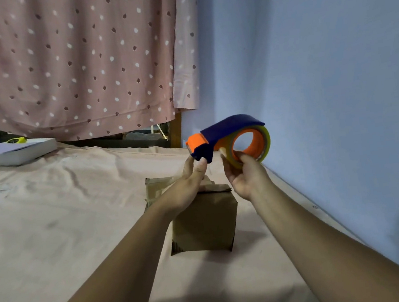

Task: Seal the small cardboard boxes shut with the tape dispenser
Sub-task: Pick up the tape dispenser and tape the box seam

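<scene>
Pink polka-dot curtain [73,60] and a pale blue wall [320,64] frame a sheet-covered surface [52,215] where a person readies tape for a small cardboard box [206,224]. The right hand [243,178] grips the tape dispenser [229,135] by its roll, fingers curled into the orange core, holding it in the air above and beyond the box. The left hand [187,186] pinches the dispenser's blue cutter end with thumb and forefinger; whether a tape end is caught between them cannot be told. The box stands beneath the left wrist, between the two forearms, its top flaps not quite flat, with a second brown box [155,187] just behind it. The likely trouble is the clear tape, whose loose end may cling back to the roll or fold on itself as it is drawn. With neither hand on the box, a raised flap or a slide on the loose sheet could lay the strip crooked.
</scene>
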